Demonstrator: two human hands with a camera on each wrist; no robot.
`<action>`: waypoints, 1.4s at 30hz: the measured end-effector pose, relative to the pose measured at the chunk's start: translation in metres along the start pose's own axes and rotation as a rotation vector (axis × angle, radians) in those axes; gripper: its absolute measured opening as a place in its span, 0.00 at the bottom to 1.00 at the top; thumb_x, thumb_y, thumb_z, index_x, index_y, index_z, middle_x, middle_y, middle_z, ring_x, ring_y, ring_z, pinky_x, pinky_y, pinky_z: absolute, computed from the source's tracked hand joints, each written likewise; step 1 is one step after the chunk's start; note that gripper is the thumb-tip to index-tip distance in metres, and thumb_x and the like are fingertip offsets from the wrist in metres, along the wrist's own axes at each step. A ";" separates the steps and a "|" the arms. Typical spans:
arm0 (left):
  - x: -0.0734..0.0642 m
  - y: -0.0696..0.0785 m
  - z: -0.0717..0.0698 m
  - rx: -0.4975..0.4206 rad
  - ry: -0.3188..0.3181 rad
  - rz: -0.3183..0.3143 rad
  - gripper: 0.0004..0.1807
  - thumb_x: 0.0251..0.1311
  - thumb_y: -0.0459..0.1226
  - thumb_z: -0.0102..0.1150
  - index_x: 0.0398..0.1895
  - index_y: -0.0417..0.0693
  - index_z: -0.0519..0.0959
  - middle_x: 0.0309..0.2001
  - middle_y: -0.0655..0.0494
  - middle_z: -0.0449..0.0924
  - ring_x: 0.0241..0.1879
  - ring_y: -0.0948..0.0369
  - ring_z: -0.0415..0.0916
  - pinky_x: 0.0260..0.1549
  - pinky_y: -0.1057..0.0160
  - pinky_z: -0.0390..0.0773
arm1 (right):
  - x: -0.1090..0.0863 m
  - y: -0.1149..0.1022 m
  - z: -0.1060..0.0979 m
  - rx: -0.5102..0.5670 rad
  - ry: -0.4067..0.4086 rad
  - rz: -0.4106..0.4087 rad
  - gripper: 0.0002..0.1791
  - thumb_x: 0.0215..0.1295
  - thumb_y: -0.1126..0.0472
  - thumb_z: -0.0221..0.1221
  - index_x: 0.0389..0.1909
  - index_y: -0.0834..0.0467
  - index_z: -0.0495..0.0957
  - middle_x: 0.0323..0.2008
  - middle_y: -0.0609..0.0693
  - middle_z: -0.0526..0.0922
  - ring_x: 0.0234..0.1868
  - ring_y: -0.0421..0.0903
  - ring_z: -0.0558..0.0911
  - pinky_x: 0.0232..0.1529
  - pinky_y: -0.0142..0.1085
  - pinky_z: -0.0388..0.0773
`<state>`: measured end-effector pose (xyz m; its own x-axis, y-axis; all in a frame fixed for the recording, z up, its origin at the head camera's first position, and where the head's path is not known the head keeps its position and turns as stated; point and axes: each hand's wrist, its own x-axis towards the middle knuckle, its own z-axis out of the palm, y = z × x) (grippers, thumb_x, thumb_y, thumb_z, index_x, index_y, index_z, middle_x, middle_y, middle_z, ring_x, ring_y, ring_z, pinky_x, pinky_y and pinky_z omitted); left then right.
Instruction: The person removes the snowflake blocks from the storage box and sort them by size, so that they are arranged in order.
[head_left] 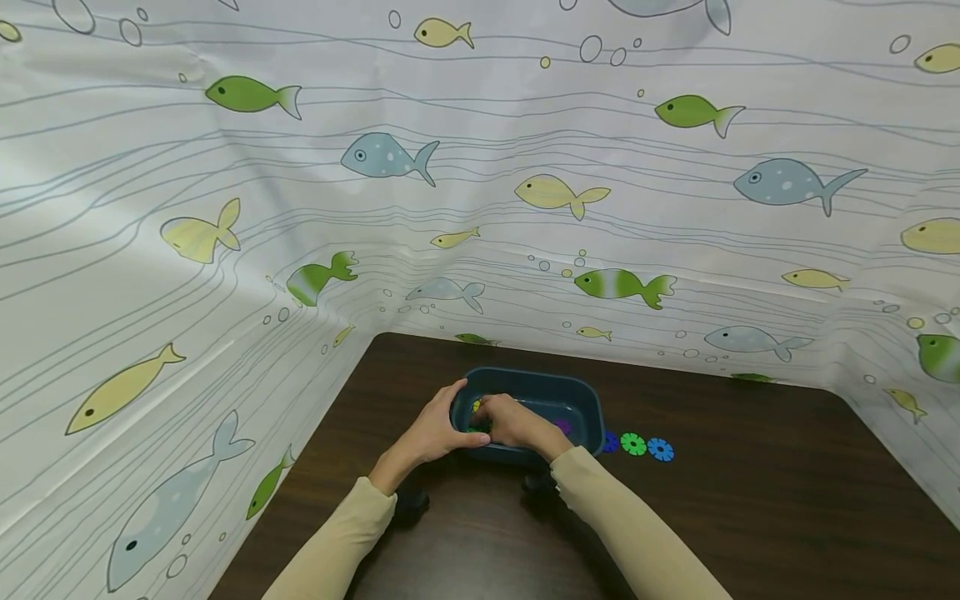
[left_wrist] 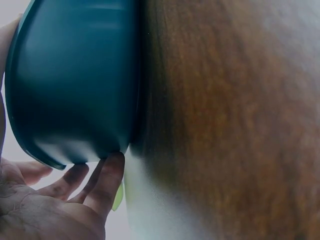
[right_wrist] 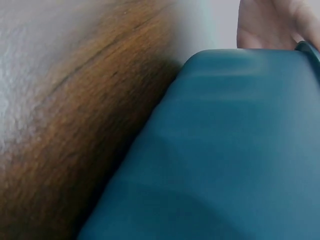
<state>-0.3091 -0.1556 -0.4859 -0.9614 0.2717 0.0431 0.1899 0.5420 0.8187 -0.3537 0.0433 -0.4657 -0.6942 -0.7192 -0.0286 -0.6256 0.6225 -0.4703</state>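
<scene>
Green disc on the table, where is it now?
In the head view, the green disc lies just right of the blue tub, between two blue discs on the dark table.

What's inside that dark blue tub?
The tub holds at least a yellow piece toward the left and a purple piece toward the right. The right hand, inside too, hides whatever lies beneath it.
</scene>
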 end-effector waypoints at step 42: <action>-0.001 0.001 0.002 0.008 0.030 -0.016 0.64 0.55 0.60 0.81 0.88 0.45 0.55 0.83 0.35 0.61 0.70 0.41 0.71 0.74 0.32 0.74 | -0.056 0.012 -0.021 0.064 0.290 0.061 0.20 0.58 0.59 0.75 0.51 0.61 0.90 0.45 0.53 0.88 0.40 0.40 0.79 0.41 0.31 0.81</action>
<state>-0.3072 -0.1534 -0.4863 -0.9698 0.2392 0.0468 0.1756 0.5523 0.8150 -0.3300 0.0977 -0.4508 -0.8080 -0.5574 0.1906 -0.5626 0.6343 -0.5302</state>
